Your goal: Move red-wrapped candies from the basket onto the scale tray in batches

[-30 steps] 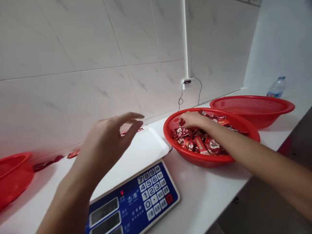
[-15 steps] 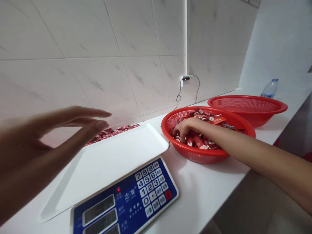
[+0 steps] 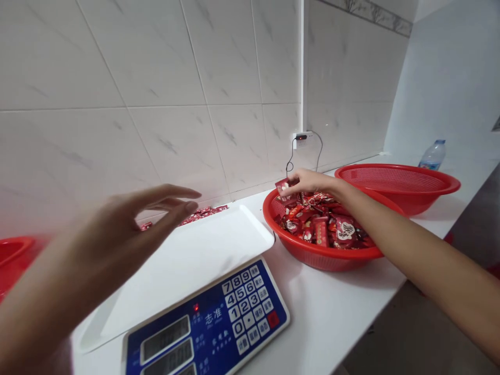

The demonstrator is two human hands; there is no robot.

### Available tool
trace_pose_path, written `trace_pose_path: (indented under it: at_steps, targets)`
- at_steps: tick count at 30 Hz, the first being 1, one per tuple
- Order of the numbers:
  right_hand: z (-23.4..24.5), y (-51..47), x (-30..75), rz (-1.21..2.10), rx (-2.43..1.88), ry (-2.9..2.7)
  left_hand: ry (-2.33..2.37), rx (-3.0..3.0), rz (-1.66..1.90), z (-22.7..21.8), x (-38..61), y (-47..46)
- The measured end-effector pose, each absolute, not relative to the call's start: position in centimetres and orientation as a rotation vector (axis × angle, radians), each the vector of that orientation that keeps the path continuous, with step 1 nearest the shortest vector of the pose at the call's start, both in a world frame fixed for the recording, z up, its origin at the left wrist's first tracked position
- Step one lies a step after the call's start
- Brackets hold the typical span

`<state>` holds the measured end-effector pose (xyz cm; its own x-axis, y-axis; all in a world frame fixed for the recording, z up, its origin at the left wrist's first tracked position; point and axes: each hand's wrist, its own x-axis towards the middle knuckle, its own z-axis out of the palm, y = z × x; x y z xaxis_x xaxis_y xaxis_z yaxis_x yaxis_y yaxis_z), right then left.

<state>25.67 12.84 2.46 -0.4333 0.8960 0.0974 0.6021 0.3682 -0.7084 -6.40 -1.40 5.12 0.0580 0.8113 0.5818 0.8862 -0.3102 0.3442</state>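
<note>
My right hand (image 3: 307, 182) is raised over the rim of a red plastic basket (image 3: 332, 260), its fingers closed on a small red packet (image 3: 284, 188). Inside that basket lie many red wrapped packets (image 3: 322, 232), some with white print. My left hand (image 3: 156, 221) hovers above the white tray (image 3: 203, 255) of a digital scale (image 3: 219, 317). Its fingers are stretched out, with thumb and forefinger apart and nothing seen between them. The tray bears nothing in view, though the left hand and forearm cover part of it.
Behind the tray, along the tiled wall, lies a row of small red packets (image 3: 205, 213). A second red basket (image 3: 402, 182) and a plastic bottle (image 3: 433, 155) stand at the right. Another red container (image 3: 15, 252) shows at the left edge. A power strip (image 3: 301, 139) with cords hangs on the wall.
My right hand has lifted out of the packets, bringing a red packet up over the basket's rim. My left hand has shifted slightly right and down in the view, which has itself moved a little.
</note>
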Motion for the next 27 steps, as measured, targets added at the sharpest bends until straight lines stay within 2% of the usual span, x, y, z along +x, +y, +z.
trace_pose_path:
  at_steps: [4,11,14,17,22,27]
  targets:
    - [1.8,12.3,24.2,0.984,-0.977,-1.860,-1.780,-2.487,-1.080,3.4,-3.7,0.7]
    - [-0.7,9.4,18.6,1.531,-0.473,-1.596,-1.676,-3.022,-1.635,-0.2,-0.7,3.0]
    - [-1.3,8.8,17.5,1.596,-0.431,-1.610,-1.648,-3.016,-1.726,-0.2,-0.9,3.3]
    - [-1.7,8.8,17.4,1.476,-0.554,-1.675,-1.690,-3.038,-1.624,0.1,-1.9,3.7]
    - [-2.3,9.0,17.5,1.359,-0.700,-1.723,-1.732,-2.965,-1.248,0.3,-5.0,4.5]
    - [-2.2,8.7,17.3,1.284,-0.843,-1.686,-2.052,-2.382,-0.949,-0.3,-8.4,5.1]
